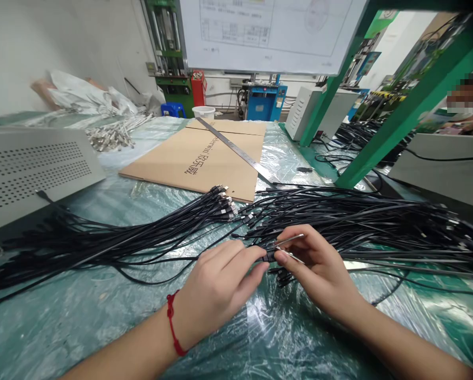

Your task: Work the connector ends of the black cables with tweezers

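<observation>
My left hand (224, 279), a red cord round its wrist, pinches a black cable connector (267, 256) between thumb and fingertips. From the right, my right hand (319, 272) closes its thumb and fingers round what look like metal tweezers (290, 241). Their two thin prongs spread apart rightward, and the other end meets the connector. Fingers partly hide this contact. Beyond my left hand lies a bundle of black cables (141, 237) with metal plugs gathered at its right end. A larger pile of black cables (339, 211) spreads behind my right hand.
A flat cardboard sheet (220, 158) carries a steel ruler (236, 150) laid diagonally. Grey perforated housing (38, 174) stands left, a green post (403, 111) right. Loose silvery pieces (112, 134) lie at the back left. A person (468, 113) is at far right.
</observation>
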`<state>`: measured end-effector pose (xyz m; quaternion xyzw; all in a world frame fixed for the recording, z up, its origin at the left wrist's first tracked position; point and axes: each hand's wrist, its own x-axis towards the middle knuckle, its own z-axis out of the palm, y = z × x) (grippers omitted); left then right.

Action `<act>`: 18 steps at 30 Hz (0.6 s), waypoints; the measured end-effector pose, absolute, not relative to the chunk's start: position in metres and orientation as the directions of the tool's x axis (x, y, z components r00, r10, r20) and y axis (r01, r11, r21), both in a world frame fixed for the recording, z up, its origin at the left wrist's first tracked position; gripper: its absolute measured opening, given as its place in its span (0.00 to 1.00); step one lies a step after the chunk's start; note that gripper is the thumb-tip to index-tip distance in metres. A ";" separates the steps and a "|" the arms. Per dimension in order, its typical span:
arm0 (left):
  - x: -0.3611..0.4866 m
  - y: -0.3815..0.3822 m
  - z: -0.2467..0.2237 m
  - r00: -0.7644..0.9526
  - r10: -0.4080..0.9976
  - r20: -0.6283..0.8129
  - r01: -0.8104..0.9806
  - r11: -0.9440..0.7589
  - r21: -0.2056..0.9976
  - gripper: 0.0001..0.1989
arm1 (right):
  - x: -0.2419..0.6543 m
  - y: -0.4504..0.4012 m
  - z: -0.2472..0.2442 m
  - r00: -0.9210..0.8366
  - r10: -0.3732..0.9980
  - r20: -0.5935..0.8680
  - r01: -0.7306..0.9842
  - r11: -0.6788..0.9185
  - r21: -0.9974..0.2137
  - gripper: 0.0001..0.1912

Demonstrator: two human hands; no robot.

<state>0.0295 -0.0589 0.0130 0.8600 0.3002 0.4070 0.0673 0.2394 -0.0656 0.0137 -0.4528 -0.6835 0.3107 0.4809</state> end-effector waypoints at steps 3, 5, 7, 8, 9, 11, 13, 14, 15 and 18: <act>0.029 -0.058 0.013 0.492 0.571 0.657 0.454 -0.812 0.366 0.09 | 0.242 -0.066 0.012 -0.117 0.893 0.434 0.336 0.447 -0.829 0.09; 0.028 -0.057 0.014 0.502 0.561 0.658 0.437 -0.821 0.366 0.09 | 0.243 -0.067 0.012 -0.114 0.876 0.468 0.350 0.477 -0.806 0.10; 0.028 -0.056 0.014 0.511 0.551 0.659 0.427 -0.829 0.362 0.10 | 0.244 -0.067 0.013 -0.116 0.866 0.486 0.358 0.493 -0.793 0.10; 0.028 -0.056 0.015 0.513 0.549 0.660 0.426 -0.830 0.359 0.10 | 0.245 -0.067 0.014 -0.118 0.864 0.489 0.358 0.496 -0.791 0.10; 0.028 -0.056 0.015 0.514 0.550 0.659 0.430 -0.829 0.357 0.10 | 0.245 -0.067 0.015 -0.118 0.866 0.486 0.355 0.494 -0.794 0.10; 0.027 -0.055 0.016 0.518 0.556 0.650 0.440 -0.825 0.355 0.10 | 0.245 -0.067 0.017 -0.102 0.881 0.462 0.332 0.468 -0.819 0.10; 0.027 -0.055 0.015 0.516 0.559 0.649 0.447 -0.822 0.353 0.10 | 0.246 -0.066 0.020 -0.071 0.908 0.414 0.279 0.416 -0.865 0.10; 0.027 -0.054 0.015 0.515 0.558 0.651 0.449 -0.822 0.350 0.10 | 0.247 -0.065 0.021 -0.056 0.922 0.384 0.242 0.385 -0.891 0.10; 0.026 -0.054 0.015 0.515 0.555 0.654 0.448 -0.824 0.346 0.09 | 0.247 -0.064 0.022 -0.048 0.934 0.355 0.201 0.357 -0.912 0.11; 0.026 -0.052 0.013 0.524 0.546 0.654 0.447 -0.830 0.334 0.09 | 0.248 -0.060 0.022 -0.055 0.957 0.286 0.087 0.290 -0.953 0.13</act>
